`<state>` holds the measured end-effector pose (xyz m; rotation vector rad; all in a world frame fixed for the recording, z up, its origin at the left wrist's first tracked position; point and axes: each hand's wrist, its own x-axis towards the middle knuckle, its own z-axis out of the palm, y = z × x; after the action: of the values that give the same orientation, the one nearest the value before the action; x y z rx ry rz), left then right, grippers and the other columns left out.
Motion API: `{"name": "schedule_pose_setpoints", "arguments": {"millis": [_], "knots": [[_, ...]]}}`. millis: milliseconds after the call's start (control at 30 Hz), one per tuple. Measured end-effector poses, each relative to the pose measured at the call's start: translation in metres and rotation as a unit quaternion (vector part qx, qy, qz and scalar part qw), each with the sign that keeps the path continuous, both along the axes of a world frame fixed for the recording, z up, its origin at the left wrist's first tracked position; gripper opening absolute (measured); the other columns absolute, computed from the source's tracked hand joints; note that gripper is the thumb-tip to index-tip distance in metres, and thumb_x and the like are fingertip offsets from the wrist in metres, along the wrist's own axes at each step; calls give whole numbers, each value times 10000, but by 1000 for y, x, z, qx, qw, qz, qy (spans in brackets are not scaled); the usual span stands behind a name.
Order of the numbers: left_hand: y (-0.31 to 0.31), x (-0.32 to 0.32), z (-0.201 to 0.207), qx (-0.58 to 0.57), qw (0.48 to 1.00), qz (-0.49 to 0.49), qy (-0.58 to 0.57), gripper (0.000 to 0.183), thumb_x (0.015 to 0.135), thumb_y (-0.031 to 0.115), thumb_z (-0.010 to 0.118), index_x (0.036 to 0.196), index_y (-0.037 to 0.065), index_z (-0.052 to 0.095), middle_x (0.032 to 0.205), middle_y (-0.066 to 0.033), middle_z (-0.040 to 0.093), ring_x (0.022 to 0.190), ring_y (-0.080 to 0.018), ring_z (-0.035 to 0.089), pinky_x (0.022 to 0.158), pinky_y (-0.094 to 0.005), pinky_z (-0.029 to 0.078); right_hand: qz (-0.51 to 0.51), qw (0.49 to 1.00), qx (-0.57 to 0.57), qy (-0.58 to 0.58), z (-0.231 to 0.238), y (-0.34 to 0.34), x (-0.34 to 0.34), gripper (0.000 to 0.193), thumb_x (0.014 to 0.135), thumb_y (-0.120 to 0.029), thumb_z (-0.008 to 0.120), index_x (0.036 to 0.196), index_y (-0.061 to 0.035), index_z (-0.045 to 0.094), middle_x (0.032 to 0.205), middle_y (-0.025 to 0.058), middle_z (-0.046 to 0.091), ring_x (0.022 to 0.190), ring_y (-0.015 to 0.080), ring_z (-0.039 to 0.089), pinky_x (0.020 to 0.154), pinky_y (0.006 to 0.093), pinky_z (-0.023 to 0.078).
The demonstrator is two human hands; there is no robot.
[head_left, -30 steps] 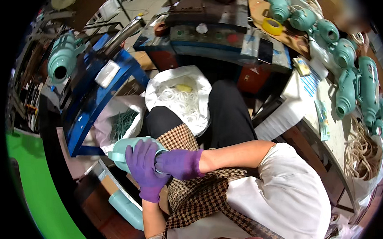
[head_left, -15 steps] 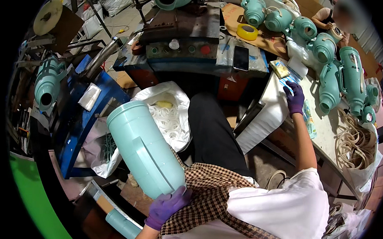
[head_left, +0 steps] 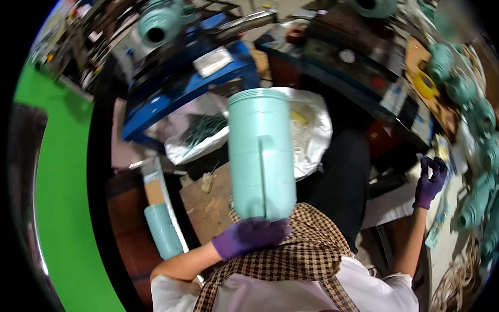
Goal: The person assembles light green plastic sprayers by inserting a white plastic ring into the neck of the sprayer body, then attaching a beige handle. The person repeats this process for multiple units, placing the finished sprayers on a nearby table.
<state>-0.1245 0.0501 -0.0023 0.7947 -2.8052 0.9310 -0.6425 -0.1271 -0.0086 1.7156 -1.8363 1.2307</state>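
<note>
Mint-green plastic cylinder (head_left: 262,155), threaded rim pointing away, long handle facing up, and it's right in front of the brown-checked cloth apron (head_left: 313,255)! Purple-gloved left hand (head_left: 251,235) lies across its base, fingers together; whether it's gripping, can't tell. Out wide, the purple-gloved right hand (head_left: 429,182) hangs near the white-topped table (head_left: 451,231), fingers bent and apart, any pinch too blurred to tell. Beyond the cylinder, an open white sack (head_left: 321,129).
</note>
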Motion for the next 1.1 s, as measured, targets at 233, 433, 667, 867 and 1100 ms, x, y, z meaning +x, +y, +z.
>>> {"name": "schedule_pose_setpoints", "arguments": {"millis": [233, 433, 667, 867, 1100], "knots": [[-14, -13, 34, 66, 994, 2, -92, 486, 893, 96, 537, 1367, 42, 448, 1421, -80, 516, 1205, -158, 558, 988, -309, 493, 559, 775, 205, -211, 83, -66, 290, 146, 902, -152, 672, 924, -10, 698, 893, 82, 622, 909, 232, 576, 819, 344, 457], [-14, -4, 27, 250, 955, -57, 148, 436, 872, 35, 530, 1307, 9, 532, 1360, -97, 586, 1209, -178, 592, 937, -337, 545, 533, 705, 382, -270, 94, -78, 354, 255, 893, -240, 749, 800, -12, 683, 804, 69, 612, 768, 165, 560, 714, 309, 464], [-2, 4, 27, 241, 933, 8, 267, 434, 894, 100, 610, 1307, -19, 543, 1373, -153, 561, 1231, -272, 572, 985, -405, 509, 393, 902, 167, 57, 77, -88, 364, 534, 694, -384, 879, 998, -7, 654, 1100, 180, 615, 975, 273, 622, 806, 345, 499], [72, 49, 53, 382, 558, 229, 701, 944, 754, 214, 866, 1521, 92, 330, 1494, -225, 403, 1357, -398, 432, 1078, -495, 405, 507, 753, 287, -307, 68, -100, 407, 725, 802, -395, 820, 1349, -43, 501, 1157, 189, 641, 1043, 254, 639, 933, 349, 503], [122, 36, 21, 221, 387, 276, 851, 801, 914, 190, 623, 1567, 63, 178, 1450, -175, 441, 1234, -267, 546, 896, -368, 537, 544, 812, 197, 78, 162, -145, 555, 805, 890, -367, 685, 1568, -313, 255, 1126, 182, 662, 998, 384, 667, 855, 473, 544]]}}
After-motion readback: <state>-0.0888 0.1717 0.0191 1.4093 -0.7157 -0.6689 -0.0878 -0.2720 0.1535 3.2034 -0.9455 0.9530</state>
